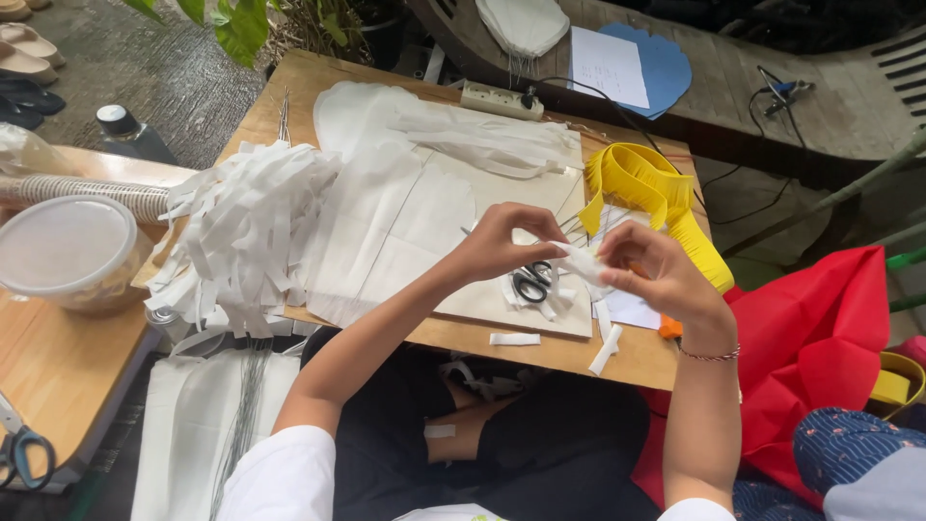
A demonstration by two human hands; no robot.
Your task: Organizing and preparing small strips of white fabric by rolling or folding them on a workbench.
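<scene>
My left hand point(503, 243) and my right hand point(658, 270) meet above a low wooden board point(463, 333), both pinching a small white paper strip piece point(582, 260) between their fingertips. Thin wire ends stick out near my left fingers. Just below the hands lie black-handled scissors point(531, 282) among short white strip offcuts point(514, 339). A large heap of cut white strips point(241, 232) lies at the board's left, and flat white sheets point(386, 222) cover its middle.
Folded yellow fringed paper point(646, 188) lies at the board's right, red fabric point(810, 338) beyond it. A power strip point(502, 100) sits at the far edge. A lidded plastic tub point(68, 251) and other scissors point(21, 453) rest on the left table.
</scene>
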